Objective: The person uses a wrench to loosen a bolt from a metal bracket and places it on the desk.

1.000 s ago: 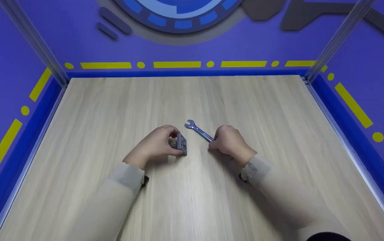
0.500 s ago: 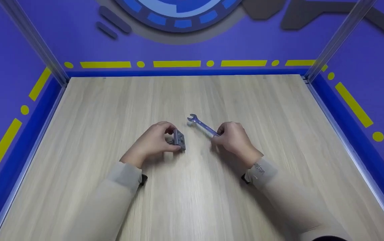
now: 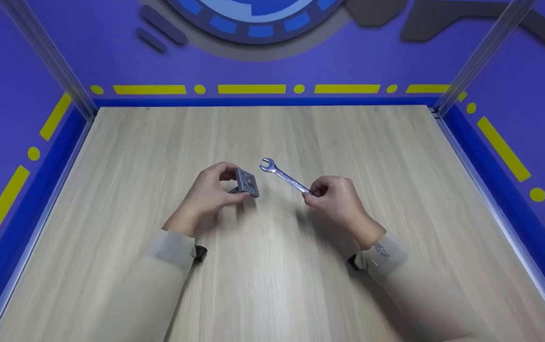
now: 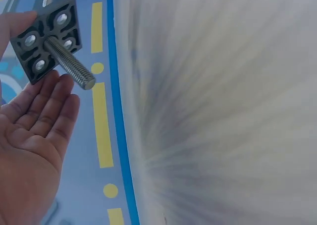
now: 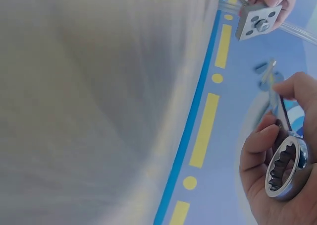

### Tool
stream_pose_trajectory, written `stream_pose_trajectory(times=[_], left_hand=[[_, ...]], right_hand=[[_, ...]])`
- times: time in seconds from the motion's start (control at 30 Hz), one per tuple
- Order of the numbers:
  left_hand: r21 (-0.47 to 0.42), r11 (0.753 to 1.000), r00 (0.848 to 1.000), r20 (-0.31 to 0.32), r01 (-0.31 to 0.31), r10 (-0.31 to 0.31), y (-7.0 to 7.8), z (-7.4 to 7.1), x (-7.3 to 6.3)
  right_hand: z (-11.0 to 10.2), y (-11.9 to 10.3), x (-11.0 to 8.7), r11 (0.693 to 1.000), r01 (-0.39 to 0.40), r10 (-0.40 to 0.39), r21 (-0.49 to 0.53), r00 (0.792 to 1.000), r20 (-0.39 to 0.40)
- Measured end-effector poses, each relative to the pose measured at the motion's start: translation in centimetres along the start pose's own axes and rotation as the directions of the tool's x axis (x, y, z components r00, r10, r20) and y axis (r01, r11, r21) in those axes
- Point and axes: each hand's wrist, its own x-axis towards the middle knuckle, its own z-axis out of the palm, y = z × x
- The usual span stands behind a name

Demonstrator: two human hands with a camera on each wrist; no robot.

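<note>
My left hand (image 3: 209, 191) pinches a square grey plate (image 3: 247, 183) by its edges, thumb on one side and fingers on the other. A threaded bolt (image 4: 69, 61) runs through the plate's middle and sticks out toward the palm; its hex head (image 5: 262, 25) shows on the other face, among the corner holes. In my right hand (image 3: 336, 199) is a combination wrench (image 3: 287, 179), gripped near its ring end (image 5: 283, 171). The wrench's open end (image 3: 268, 165) points toward the plate, a small gap apart. Both things are raised off the table.
A light wood-grain table (image 3: 272, 275) lies under both hands. Blue panels with yellow marks (image 3: 252, 89) stand at the back and both sides, with metal posts (image 3: 486, 52) at the back corners.
My left hand has lifted the plate and bolt and moved them left and away from me. The right hand has raised the wrench off the table and shifted slightly right.
</note>
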Motion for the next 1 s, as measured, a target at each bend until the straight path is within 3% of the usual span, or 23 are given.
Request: stream_pose_trajectory(times=[0.27, 0.5, 1.0], left_hand=[[-0.136, 0.989, 0.994, -0.100, -0.053, 0.039, -0.1, -0.4, 0.0], [-0.197, 0.976, 0.986, -0.154, -0.090, 0.060, 0.0, -0.2, -0.2], [-0.280, 0.949, 0.985, -0.135, -0.144, 0.110, 0.2, -0.1, -0.7]], right_hand=[[0.2, -1.0, -1.3, 0.995, 0.061, -0.062, 0.081, 0.998, 0.019], [0.7, -1.2, -1.5, 0.990, 0.084, -0.087, 0.111, 0.996, 0.015], [0.9, -1.4, -1.5, 0.979, 0.124, -0.128, 0.164, 0.992, 0.014]])
